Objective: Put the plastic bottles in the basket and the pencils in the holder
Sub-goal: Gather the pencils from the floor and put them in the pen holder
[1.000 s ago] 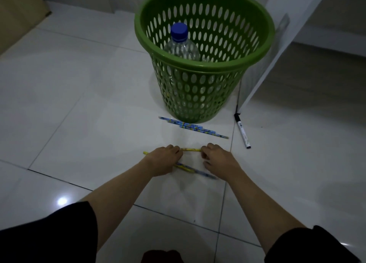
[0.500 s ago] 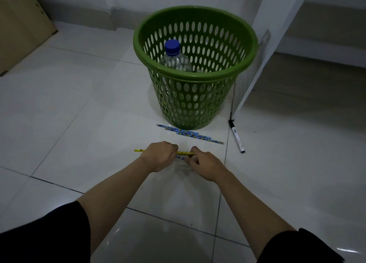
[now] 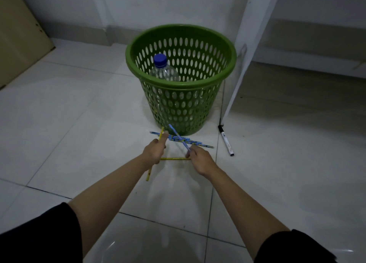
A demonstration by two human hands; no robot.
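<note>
A head-worn camera looks down at a pale tiled floor in dim light. At far left, part of a tan door or panel stands against the wall. Two bare forearms in dark short sleeves reach forward from the bottom edge.

The left hand is curled into a fist around a yellow pencil, held steeply, one end poking out above the knuckles and the other pointing back toward the person. Between the hands, a second yellow pencil lies flat, running left to right; whether the right hand touches its end cannot be told. The right hand has its fingers pinched on a blue pencil that slants up and to the left.

Just beyond both hands, several blue pencils lie on the floor, running left to right, roughly equally near either hand.

Behind them stands a green basket with a clear plastic bottle, blue-capped, upright inside. To the right lies a black-and-white marker, near a white post. No pencil holder is in view.
</note>
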